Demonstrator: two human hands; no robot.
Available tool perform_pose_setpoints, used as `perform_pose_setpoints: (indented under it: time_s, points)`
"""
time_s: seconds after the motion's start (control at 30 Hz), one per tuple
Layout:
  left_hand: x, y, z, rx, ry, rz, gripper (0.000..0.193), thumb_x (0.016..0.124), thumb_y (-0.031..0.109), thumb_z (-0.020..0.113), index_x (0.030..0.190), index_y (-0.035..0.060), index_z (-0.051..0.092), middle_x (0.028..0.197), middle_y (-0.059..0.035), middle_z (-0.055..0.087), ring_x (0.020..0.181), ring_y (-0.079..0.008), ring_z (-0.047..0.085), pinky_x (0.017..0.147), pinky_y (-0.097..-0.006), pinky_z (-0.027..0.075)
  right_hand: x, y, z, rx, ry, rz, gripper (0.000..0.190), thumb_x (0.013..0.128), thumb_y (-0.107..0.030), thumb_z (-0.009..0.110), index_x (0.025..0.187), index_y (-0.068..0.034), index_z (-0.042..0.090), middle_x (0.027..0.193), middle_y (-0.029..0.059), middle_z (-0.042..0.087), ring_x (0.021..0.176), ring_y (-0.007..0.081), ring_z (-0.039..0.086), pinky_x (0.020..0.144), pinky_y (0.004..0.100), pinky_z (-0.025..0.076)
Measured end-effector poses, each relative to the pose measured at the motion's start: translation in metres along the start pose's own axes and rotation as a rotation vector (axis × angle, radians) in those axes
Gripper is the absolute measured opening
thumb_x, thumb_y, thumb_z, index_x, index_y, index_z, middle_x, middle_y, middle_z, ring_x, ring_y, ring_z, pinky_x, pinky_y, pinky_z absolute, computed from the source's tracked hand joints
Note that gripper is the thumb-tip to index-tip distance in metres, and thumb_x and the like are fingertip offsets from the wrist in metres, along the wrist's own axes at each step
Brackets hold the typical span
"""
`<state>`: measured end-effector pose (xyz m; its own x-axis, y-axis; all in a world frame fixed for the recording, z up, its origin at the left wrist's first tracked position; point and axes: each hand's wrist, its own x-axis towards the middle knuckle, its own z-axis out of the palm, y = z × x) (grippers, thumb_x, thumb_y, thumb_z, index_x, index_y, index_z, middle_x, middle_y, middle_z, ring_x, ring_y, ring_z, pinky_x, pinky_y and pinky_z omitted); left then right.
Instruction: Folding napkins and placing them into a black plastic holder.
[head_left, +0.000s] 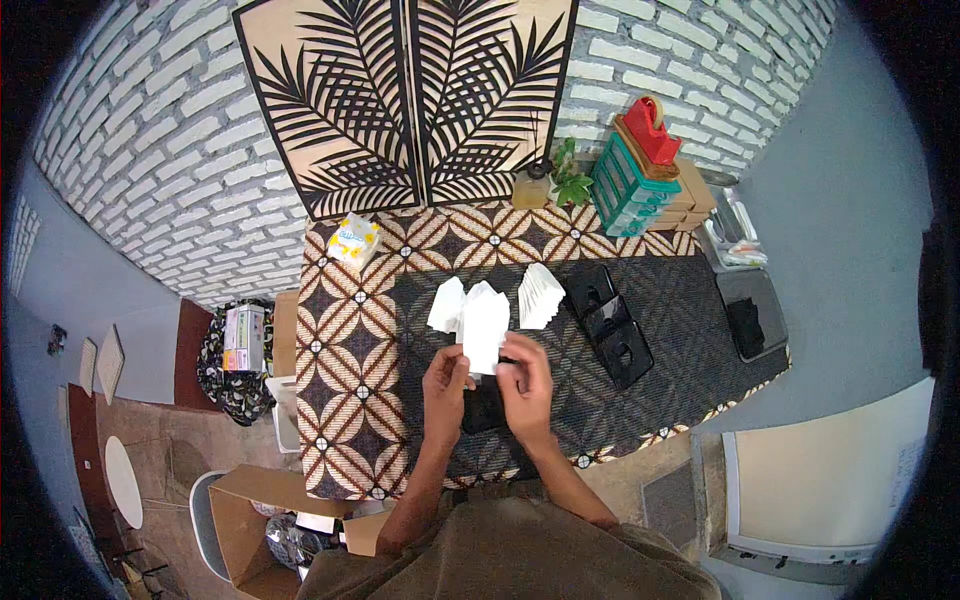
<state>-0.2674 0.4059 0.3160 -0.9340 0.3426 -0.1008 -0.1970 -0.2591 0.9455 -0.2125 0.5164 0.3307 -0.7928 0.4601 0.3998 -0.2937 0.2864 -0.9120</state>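
Note:
Between my two hands is a white paper slip (484, 341), held upright over the dark mat. My left hand (444, 386) pinches its lower left edge with thumb and fingers. My right hand (527, 379) has bent fingers at the slip's right edge; whether they grip it is hard to tell. Below the hands a black flat object (482, 411) lies partly hidden. Behind the slip, a small white paper stack (447, 304) lies to the left, and a fanned pile of white papers (540, 296) to the right. Several black cases (609, 326) lie overlapping in a row further right.
A tissue pack (354, 240) sits at the back left. Along the back right stand a reed diffuser (532, 187), a plant (572, 180) and a green drawer unit (636, 187) topped by a red tape dispenser (651, 131). A grey tray (772, 315) lies right; a cardboard box (247, 517) stands lower left.

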Motion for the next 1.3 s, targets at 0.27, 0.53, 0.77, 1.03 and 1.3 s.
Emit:
perform_pose_setpoints:
  time_s: [0.27,0.53,0.77,1.03,1.3]
  points:
    - [-0.018,0.002,-0.01,-0.636,-0.219,-0.39,0.032,0.093,0.027,0.059,0.115,0.0047,0.051,0.1,-0.0053,0.06,0.081,-0.0154,0.059,0.068,-0.0263,0.046,0.006,0.0,-0.012,0.674,-0.26,0.548,0.037,0.097,-0.019,0.053,0.128,0.0,0.049,0.111,0.0063,0.061,0.097,0.0125,0.057,0.085,0.0282,0.046]
    - [-0.025,0.0,-0.015,0.104,0.046,-0.008,0.03,0.099,0.029,0.049,0.1,0.001,0.057,0.086,-0.0015,0.057,0.069,-0.0073,0.048,0.063,-0.0233,0.038,0.002,-0.008,-0.002,0.381,-0.149,0.509,0.009,0.09,-0.01,0.063,0.091,-0.004,0.057,0.086,-0.0026,0.059,0.079,0.0042,0.053,0.073,0.0229,0.044]
    - [-0.029,0.024,-0.014,0.436,0.002,-0.045,0.014,0.087,0.012,0.066,0.086,0.0003,0.059,0.074,0.0,0.057,0.072,-0.0068,0.048,0.065,-0.0254,0.04,0.002,-0.012,-0.002,0.416,-0.345,0.526,0.03,0.092,-0.018,0.062,0.11,0.005,0.064,0.095,0.0039,0.068,0.083,0.0069,0.058,0.075,0.025,0.047]
    - [-0.03,0.025,-0.027,0.57,-0.183,-0.043,0.02,0.087,0.016,0.067,0.086,-0.0015,0.058,0.071,0.0003,0.055,0.064,-0.0068,0.045,0.058,-0.0247,0.039,0.022,-0.02,-0.018,0.589,-0.022,0.521,0.035,0.096,-0.021,0.056,0.118,0.005,0.06,0.104,0.0057,0.066,0.091,0.0104,0.059,0.081,0.0259,0.046]
    - [-0.033,0.018,-0.02,0.518,-0.132,0.003,0.018,0.084,0.013,0.069,0.084,-0.0019,0.059,0.069,0.0002,0.056,0.064,-0.0062,0.046,0.057,-0.0237,0.039,-0.007,0.001,0.001,0.473,-0.316,0.673,0.029,0.091,-0.012,0.06,0.115,0.005,0.061,0.112,0.014,0.065,0.096,0.0157,0.063,0.083,0.029,0.05]
